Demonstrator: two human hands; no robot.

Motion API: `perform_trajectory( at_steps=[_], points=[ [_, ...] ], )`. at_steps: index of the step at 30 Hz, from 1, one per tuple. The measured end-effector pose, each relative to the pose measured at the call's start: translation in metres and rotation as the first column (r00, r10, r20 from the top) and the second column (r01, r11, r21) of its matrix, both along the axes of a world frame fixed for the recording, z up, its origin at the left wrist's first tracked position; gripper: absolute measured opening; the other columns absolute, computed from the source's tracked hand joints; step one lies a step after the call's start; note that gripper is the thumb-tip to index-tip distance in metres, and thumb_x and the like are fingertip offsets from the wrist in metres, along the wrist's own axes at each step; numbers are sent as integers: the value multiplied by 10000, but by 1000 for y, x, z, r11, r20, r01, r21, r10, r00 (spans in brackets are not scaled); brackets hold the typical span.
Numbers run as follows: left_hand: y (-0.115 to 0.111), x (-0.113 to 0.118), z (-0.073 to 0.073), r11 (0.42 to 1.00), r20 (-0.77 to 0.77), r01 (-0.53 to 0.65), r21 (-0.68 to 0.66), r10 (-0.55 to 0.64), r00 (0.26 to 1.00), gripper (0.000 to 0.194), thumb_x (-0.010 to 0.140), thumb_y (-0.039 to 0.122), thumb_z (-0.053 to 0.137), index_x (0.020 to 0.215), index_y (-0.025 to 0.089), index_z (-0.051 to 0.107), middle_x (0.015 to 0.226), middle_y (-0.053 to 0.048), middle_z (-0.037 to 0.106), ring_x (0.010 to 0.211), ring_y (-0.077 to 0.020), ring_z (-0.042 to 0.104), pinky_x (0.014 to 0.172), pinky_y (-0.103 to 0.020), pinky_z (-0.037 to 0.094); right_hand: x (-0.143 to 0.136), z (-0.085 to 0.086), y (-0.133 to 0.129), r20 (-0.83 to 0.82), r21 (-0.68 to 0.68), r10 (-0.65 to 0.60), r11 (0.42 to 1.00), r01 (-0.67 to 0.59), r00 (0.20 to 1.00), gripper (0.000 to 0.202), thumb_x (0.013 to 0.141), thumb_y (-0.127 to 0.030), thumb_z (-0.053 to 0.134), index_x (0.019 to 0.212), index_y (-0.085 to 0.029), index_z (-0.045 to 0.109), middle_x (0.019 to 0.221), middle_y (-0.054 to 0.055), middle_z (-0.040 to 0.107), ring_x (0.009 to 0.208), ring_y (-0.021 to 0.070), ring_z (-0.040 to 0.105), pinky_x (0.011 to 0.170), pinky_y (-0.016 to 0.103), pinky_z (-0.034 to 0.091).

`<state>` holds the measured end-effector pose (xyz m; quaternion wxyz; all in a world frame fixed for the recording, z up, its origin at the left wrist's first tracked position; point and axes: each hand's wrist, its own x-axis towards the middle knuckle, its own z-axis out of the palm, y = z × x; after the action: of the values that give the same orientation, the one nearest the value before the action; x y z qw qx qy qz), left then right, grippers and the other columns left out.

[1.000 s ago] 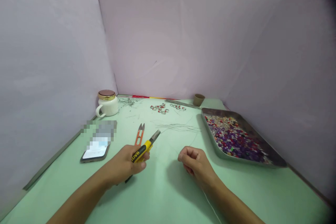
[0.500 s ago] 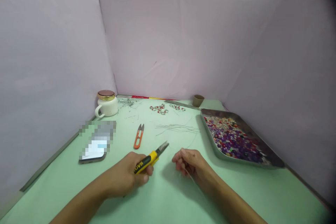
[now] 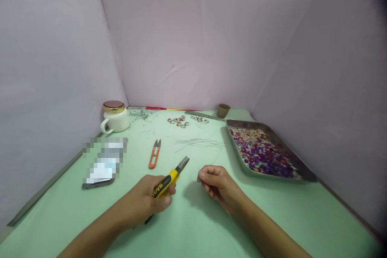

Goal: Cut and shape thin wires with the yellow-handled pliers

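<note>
My left hand (image 3: 143, 199) is closed round a pair of pliers (image 3: 165, 183) with yellow and black handles. Their grey jaws point up and to the right, apart from my right hand. To the right, my right hand (image 3: 219, 185) is closed in a pinch, thumb against forefinger, on a thin wire (image 3: 198, 168) that barely shows. Beyond the hands, several loose thin wires (image 3: 199, 142) lie on the green tabletop (image 3: 193, 234). Orange-handled thread snips (image 3: 155, 156) rest just past the pliers.
A metal tray (image 3: 237, 157) of mixed beads (image 3: 266, 159) stands at right. On the left are a phone (image 3: 105, 163) and a lidded white mug (image 3: 117, 121). Along the back lie wire scraps (image 3: 142, 114), small red-beaded rings (image 3: 181, 121), a rod bundle (image 3: 205, 115) and a brown cup (image 3: 223, 110).
The view has shifted slightly, moving the table things left and up in the picture. My right fingers have drawn into a tighter pinch; the pliers stay in my left hand, turned a little more upward.
</note>
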<state>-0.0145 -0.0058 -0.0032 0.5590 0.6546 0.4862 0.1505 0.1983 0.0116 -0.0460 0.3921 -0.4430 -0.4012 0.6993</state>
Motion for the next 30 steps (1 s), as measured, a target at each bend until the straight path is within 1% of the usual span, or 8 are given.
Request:
perform_trajectory(
  at_steps=[3,8,12,17,22,26,28,30],
  points=[
    [2,-2,-2,1000,19,-15,6,15,1000,152,702,272,492,807,163,508,666,36,405,556,-85,317,533,-219,283,-1,-2,0,4,-13,6,1000,-6,1000,235,630,-345,646,583,-129,566,369,-48,460,290,26,318,297,160,150],
    [3,-2,-7,999,-1,-8,39,8,1000,164,684,272,508,804,161,508,652,41,390,542,-80,307,515,-217,274,-2,-3,-1,7,-27,17,999,-17,1000,239,628,-346,637,567,-128,560,355,-47,457,274,25,306,287,162,136],
    [2,-1,-8,998,-27,-8,69,10,1000,145,663,235,508,786,158,510,649,39,427,556,-86,352,528,-218,299,-4,-2,-2,-22,-43,27,999,-28,999,233,614,-334,640,548,-132,546,333,-51,442,263,21,282,283,162,126],
    [1,1,-12,995,-40,-50,87,53,998,65,656,176,473,706,153,507,667,25,473,558,-84,389,541,-217,328,-5,-2,-1,-61,-65,24,998,-28,998,231,598,-326,641,537,-133,529,310,-68,389,265,16,225,284,162,95],
    [1,1,-20,995,-19,-81,64,83,996,103,653,172,457,733,146,517,595,37,435,510,-78,371,484,-202,304,-5,-6,-2,-109,-72,56,995,-64,992,224,616,-310,638,539,-136,518,320,-71,368,283,16,206,297,162,78],
    [1,2,-22,994,62,-93,56,89,994,108,660,199,498,742,140,536,620,25,470,533,-82,399,511,-207,330,-6,-12,-2,-163,-81,48,995,-62,985,222,627,-302,629,528,-141,513,306,-67,350,270,17,186,301,174,68],
    [0,5,-25,994,164,-108,31,102,981,119,637,213,552,721,129,553,686,1,518,583,-93,440,570,-223,364,-5,-14,-1,-206,-84,30,995,-48,978,231,635,-302,620,509,-145,507,308,-59,340,270,23,191,306,183,73],
    [-1,11,-30,991,322,-116,-61,130,938,161,607,237,605,700,110,569,789,-37,551,630,-107,486,632,-249,393,-4,-14,1,-250,-87,9,996,-31,968,249,649,-306,610,491,-150,499,320,-53,326,276,28,197,311,192,83]
  ],
)
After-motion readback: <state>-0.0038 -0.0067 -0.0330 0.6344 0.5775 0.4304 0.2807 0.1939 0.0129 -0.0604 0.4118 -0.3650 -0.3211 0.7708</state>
